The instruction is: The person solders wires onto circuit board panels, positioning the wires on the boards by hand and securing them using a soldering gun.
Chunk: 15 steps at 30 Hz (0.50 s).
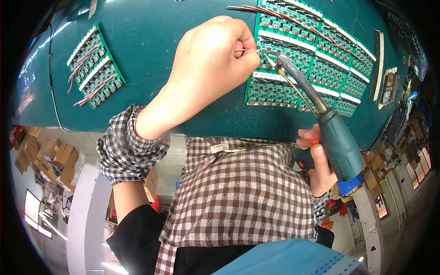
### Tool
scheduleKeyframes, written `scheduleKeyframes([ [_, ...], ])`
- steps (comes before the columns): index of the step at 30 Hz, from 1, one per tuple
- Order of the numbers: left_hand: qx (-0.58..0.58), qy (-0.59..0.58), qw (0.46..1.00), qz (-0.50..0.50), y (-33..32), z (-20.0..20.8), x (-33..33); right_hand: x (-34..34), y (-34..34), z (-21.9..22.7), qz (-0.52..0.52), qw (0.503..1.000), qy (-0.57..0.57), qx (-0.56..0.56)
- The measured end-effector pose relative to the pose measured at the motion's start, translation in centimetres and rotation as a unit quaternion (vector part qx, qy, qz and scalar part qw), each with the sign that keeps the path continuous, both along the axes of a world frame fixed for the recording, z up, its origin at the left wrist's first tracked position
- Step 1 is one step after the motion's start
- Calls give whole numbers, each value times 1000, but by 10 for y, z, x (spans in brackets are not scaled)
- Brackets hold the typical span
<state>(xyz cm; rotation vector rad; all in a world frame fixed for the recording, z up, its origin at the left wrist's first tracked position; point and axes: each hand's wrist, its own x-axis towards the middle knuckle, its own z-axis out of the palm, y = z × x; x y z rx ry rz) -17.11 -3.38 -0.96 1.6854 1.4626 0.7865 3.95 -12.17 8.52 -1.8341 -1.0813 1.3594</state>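
My left hand (208, 57) is closed in a pinch on a thin wire (240, 50), over the left edge of a block of green circuit boards (275, 95). My right hand (321, 172) grips a dark green soldering gun (340, 142) by its handle. The gun's metal tube and thin solder guide point up and left. Its tip meets the board just right of my left fingertips; whether it touches the wire is too small to tell. Across the upper boards lies a bundle of red, black and white wires (293, 20).
A smaller green board (97, 66) with wires on it lies at the left of the green tabletop (142, 46). Toward the right edge are a long pale strip (377, 65) and a metal tray-like holder (388, 88). A cable (52, 91) hangs over the left edge. Cardboard boxes (59, 158) stand below.
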Motion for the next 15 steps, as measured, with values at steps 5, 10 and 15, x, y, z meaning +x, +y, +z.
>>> scheduleKeyframes([
  [5,-2,0,1000,0,0,0,0,0,0,0,-1,1000,-5,-6],
  [10,4,7,1000,-1,-1,-1,0,-1,1,0,4,1000,3,-4],
  [15,2,16,1000,3,-1,0,0,2,1,-1,11,1000,0,4],
])
